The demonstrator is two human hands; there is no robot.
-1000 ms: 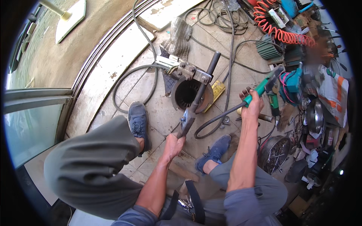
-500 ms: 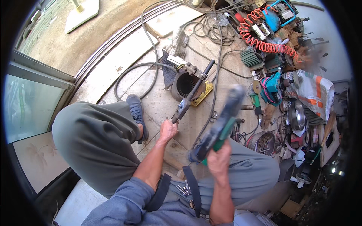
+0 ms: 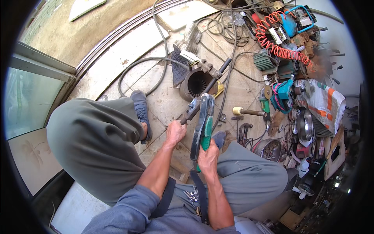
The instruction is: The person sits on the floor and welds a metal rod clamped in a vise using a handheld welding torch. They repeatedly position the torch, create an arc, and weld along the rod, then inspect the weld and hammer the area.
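Note:
My left hand [image 3: 175,132] grips the lower end of a long dark metal tool [image 3: 205,90] that slants up to the right, over a round motor housing [image 3: 193,84] on the tiled floor. My right hand [image 3: 208,156] holds a green-handled tool with long grey jaws [image 3: 203,124] upright in front of me, its tip close beside the dark tool's shaft. I sit with both knees spread, feet either side of the work.
Black cables [image 3: 150,64] loop across the floor to the left. On the right lie an orange coiled air hose [image 3: 272,43], a teal power tool [image 3: 283,93], a wooden-handled hammer [image 3: 249,112] and several scattered tools. A glass door [image 3: 27,93] stands at left.
My right hand took the green-handled tool from the pile on the right and brought it in close to my body, beside the dark tool. My left hand kept its grip.

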